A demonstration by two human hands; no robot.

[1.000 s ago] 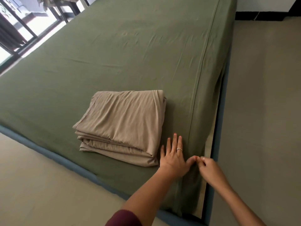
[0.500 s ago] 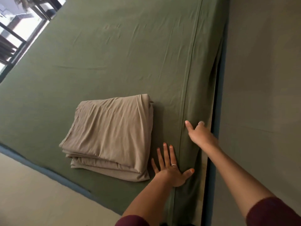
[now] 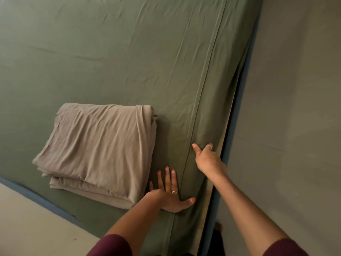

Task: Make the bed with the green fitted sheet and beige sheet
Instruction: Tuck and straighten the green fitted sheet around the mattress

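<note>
wrinkled green fitted sheet [image 3: 129,58]; left hand [image 3: 170,194] flat, spread; right hand [image 3: 209,159] grip pinching its hem.

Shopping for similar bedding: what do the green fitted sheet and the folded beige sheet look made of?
Green fitted sheet: thin matte fabric, maybe cotton; fine creases, stitched seam. Folded beige sheet: soft matte fabric, possibly jersey; limp, rounded folds.

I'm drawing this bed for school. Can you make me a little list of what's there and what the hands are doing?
bed cover: green fitted sheet, spread out, some wrinkles
on top: beige sheet, folded in a stack
left hand: flat, fingers straight, pressing the green sheet beside the stack
right hand: at the bed's side edge, thumb out, fingers hidden over the edge
</note>
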